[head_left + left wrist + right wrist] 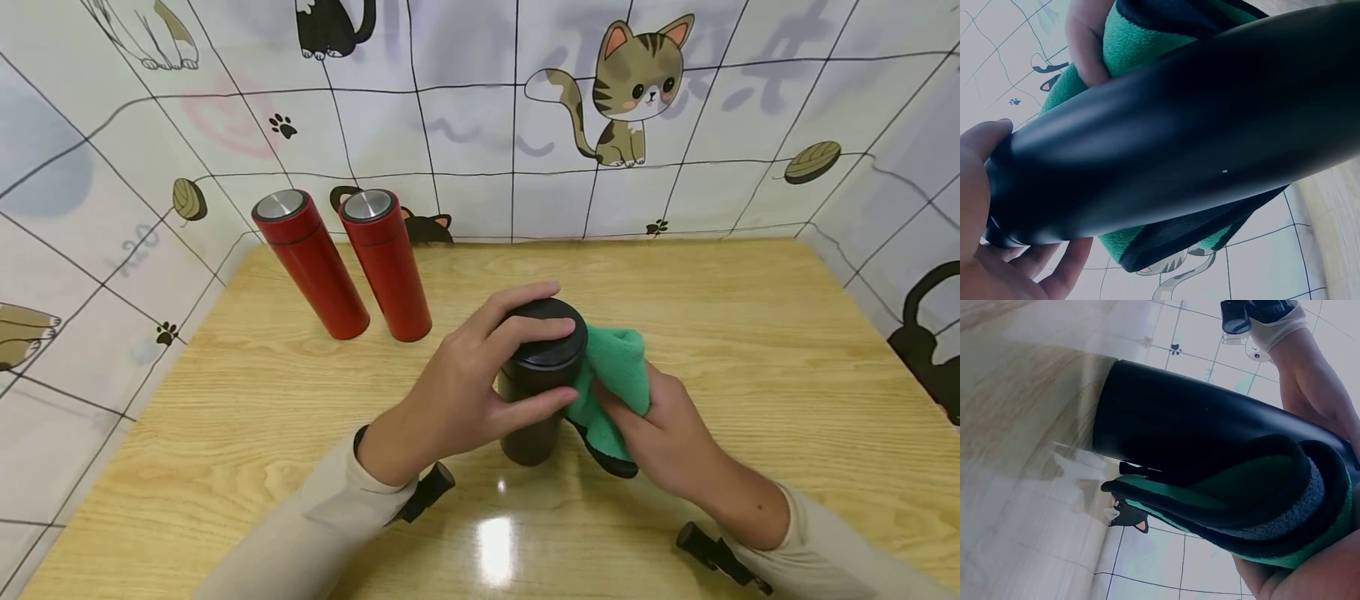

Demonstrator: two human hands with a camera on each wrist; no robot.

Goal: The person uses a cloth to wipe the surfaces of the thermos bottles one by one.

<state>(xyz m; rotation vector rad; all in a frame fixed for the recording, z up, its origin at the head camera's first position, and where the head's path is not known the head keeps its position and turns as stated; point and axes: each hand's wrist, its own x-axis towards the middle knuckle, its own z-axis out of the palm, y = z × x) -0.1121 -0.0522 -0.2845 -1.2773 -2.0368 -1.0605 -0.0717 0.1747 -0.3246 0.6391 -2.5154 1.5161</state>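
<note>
Your left hand [461,379] grips the black bottle [532,381] around its lid [555,356] end; your right hand [671,442] clutches a dark-edged green cloth [618,364] against its side. Bottle smooth, soft sheen, one tiny pale fleck [1224,171], upright on the wood-grain table [712,292]. Two red bottles [311,271] farther back, to your left.

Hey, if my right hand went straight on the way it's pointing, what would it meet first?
Most likely the black bottle: your right hand points toward its side, with the green cloth it holds in between, apparently against the bottle.
</note>
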